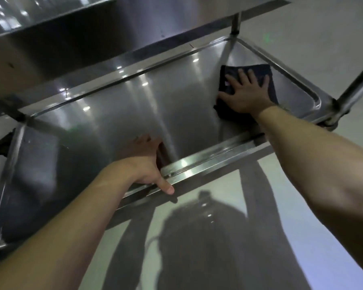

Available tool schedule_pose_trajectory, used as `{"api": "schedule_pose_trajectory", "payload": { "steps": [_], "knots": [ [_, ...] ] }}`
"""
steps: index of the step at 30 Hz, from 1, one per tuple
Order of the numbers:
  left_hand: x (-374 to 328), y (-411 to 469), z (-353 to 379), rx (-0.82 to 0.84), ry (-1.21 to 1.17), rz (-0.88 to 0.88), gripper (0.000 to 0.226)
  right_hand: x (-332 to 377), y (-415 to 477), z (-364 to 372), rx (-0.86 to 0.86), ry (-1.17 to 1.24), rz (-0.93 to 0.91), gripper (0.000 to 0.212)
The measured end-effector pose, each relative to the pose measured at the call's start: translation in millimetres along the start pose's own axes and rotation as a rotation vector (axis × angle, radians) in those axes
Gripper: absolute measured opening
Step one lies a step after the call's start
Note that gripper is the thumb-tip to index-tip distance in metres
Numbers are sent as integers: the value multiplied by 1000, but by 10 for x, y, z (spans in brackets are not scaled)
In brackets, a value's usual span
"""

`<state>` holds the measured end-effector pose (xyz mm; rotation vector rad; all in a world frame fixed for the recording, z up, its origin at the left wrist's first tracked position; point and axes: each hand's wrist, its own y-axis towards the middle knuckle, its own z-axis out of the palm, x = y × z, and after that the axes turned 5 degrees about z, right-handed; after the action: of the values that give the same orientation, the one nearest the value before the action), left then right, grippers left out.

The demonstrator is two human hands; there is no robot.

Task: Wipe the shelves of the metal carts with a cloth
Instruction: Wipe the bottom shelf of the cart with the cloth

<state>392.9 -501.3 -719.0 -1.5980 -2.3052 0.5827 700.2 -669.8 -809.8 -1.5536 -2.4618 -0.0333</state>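
1. Your right hand (246, 95) lay spread flat on the dark cloth (258, 70), fingers splayed and palm down. It pressed the cloth onto the lower shelf (155, 105) of the cart, toward the shelf's far right end and just short of the raised edge.
2. Your left hand (143, 162) clasped the near rim (208, 162), fingers dropped over the inside and thumb laid along the outer lip. It read as a brace for your reach.
3. The step in hand looked like wiping the right end of this shelf. The broad middle and left end probably remained, though the sheen alone did not show which parts were already clean.
4. To do it well, your palm needed to sit over the cloth's middle. The cloth's near edge lay bunched under your wrist, and a flatter cloth would have covered more metal per pass.
5. Long, overlapping strokes along the shelf suited the job, drawn from the far side back toward the near rim.
6. The rounded corner (310, 97) beside the post (356, 86) called for fingertips pushed through the cloth into the crease, where grime tends to gather.
7. The upper shelf (50, 38) overhung the far side, so a low forearm was wise when reaching deep.
8. A hard push could have shifted the cart, so the left hand's hold mattered.
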Motion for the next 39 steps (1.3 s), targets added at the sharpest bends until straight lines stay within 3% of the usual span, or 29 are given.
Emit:
{"api": "schedule_pose_trajectory", "payload": {
  "steps": [3, 7, 10, 13, 21, 25, 28, 32, 34, 36, 39],
  "knots": [
    [56, 6, 30, 4, -26, -1, 159, 611, 96, 34, 16, -4, -9, 85],
    [77, 16, 66, -14, -29, 5, 158, 1748, -238, 225, 106, -37, -354, 79],
    [101, -1, 85, -30, -54, 3, 156, 2157, -441, 353, 165, -94, -577, 72],
    [96, 9, 74, -26, -61, 17, 159, 1947, -346, 243, 163, -61, -547, 74],
    [105, 55, 76, -22, -51, 10, 173, -185, -113, -150, 14, 39, 24, 83],
    [100, 36, 56, -20, -49, 17, 171, -512, -382, -92, 18, -19, 196, 88],
    [87, 17, 37, -22, -48, 12, 169, -15, -670, 62, 25, -40, 84, 85],
    [59, -1, 26, -11, -48, 9, 166, 913, -1163, 364, 97, -101, -361, 84],
    [55, 1, 20, -6, -42, 8, 165, 1007, -1229, 385, 140, -114, -483, 84],
    [56, 11, 21, -4, -43, 9, 168, 839, -1129, 295, 138, -98, -496, 85],
    [62, 17, 11, 9, -59, -8, 172, 317, -804, 74, 77, -82, -328, 84]
  ]
}}
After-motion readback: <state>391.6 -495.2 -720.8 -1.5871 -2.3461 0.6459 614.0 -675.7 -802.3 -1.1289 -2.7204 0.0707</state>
